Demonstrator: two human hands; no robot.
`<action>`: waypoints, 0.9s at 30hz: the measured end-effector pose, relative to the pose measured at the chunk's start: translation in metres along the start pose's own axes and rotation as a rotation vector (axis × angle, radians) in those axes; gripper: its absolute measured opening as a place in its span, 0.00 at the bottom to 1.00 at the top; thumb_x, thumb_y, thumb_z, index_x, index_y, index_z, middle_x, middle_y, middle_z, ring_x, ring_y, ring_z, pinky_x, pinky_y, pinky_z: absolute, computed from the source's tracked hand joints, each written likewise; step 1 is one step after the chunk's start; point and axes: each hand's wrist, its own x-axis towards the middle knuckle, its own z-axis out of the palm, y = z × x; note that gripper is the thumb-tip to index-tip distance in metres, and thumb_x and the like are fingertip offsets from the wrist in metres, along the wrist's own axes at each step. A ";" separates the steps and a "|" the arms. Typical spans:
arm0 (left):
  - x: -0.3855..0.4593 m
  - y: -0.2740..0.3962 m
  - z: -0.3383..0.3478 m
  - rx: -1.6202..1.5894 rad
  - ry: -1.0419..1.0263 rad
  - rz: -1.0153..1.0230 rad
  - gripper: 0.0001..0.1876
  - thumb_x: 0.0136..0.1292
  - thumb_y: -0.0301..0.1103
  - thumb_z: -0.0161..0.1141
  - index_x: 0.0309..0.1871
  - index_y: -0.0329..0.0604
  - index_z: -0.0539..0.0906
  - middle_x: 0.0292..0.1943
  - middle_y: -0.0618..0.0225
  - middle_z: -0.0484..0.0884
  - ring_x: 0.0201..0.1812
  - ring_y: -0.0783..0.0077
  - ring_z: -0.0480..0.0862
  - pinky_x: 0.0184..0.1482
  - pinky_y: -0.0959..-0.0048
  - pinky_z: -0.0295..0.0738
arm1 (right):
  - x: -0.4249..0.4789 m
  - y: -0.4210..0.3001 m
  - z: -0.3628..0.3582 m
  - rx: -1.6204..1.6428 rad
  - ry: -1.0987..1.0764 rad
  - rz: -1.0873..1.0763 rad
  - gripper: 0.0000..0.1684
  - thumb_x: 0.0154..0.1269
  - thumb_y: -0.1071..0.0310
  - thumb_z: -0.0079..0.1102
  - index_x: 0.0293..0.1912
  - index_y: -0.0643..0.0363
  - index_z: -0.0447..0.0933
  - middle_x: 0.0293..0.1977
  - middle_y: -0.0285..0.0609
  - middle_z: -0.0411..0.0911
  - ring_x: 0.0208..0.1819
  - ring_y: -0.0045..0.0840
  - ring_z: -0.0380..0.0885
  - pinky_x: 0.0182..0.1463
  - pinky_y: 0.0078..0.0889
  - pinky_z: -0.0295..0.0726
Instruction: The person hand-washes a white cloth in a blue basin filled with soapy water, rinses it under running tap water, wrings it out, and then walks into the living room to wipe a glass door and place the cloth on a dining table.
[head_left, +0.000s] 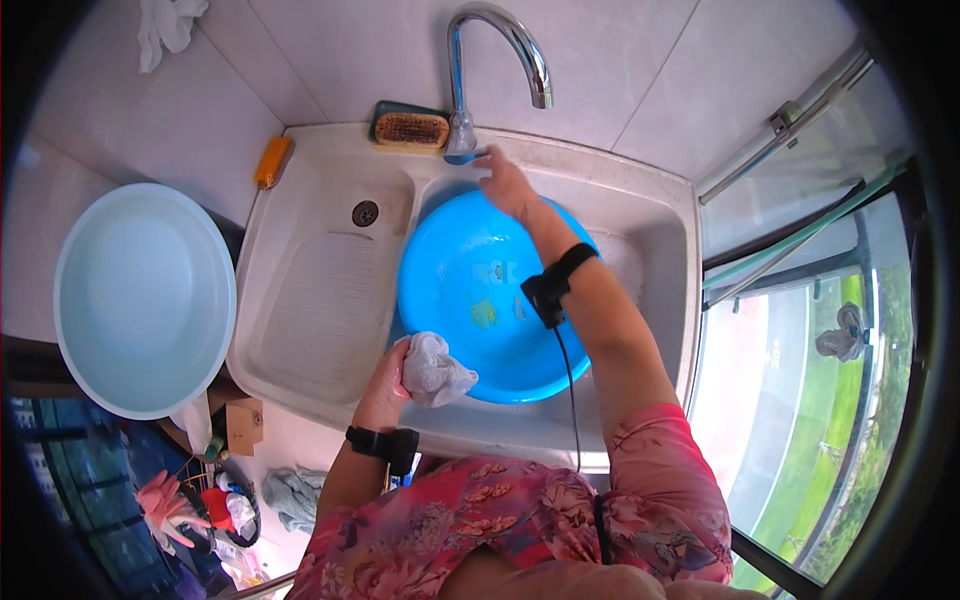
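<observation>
In my left hand (391, 377) is a bunched, wet-looking pale grey cloth (435, 371), held over the near left rim of a bright blue plastic basin (450, 300). My right hand (508, 184) reaches across the basin's far side, its fingers at the lever (463, 158) at the foot of a chrome gooseneck faucet (517, 37). Whether those fingers grip the lever or only touch it, I cannot tell. The basin sits in the right bowl of a worn off-white sink (652, 225). A little clear liquid seems to lie on its bottom. No stream shows below the spout.
Left of the sink's ribbed washboard (322, 292) stands a pale blue basin (146, 300). Along the back rim are a scrubbing brush (411, 130) and an orange brush (273, 162). A window (795, 390) lies right. A cable (568, 390) hangs from my right wrist strap.
</observation>
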 end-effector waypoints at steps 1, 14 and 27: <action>-0.002 0.000 -0.002 0.000 -0.014 0.039 0.16 0.65 0.44 0.47 0.42 0.42 0.78 0.39 0.67 0.80 0.42 0.69 0.79 0.47 0.67 0.74 | -0.013 -0.012 0.007 0.032 -0.097 -0.024 0.30 0.52 0.71 0.50 0.57 0.61 0.60 0.47 0.53 0.74 0.50 0.47 0.71 0.55 0.39 0.69; 0.006 0.010 -0.007 -0.010 -0.037 0.031 0.19 0.64 0.46 0.45 0.46 0.40 0.77 0.43 0.63 0.80 0.46 0.64 0.79 0.53 0.62 0.72 | -0.273 0.131 -0.054 -0.401 0.244 0.743 0.37 0.53 0.56 0.62 0.57 0.66 0.61 0.48 0.60 0.71 0.48 0.47 0.73 0.48 0.42 0.74; 0.001 0.003 0.026 -0.047 -0.155 -0.163 0.18 0.64 0.44 0.45 0.41 0.39 0.77 0.40 0.60 0.80 0.45 0.59 0.80 0.50 0.60 0.74 | -0.258 0.003 -0.109 0.093 0.367 0.802 0.19 0.44 0.64 0.56 0.35 0.69 0.73 0.23 0.49 0.77 0.27 0.30 0.78 0.26 0.30 0.75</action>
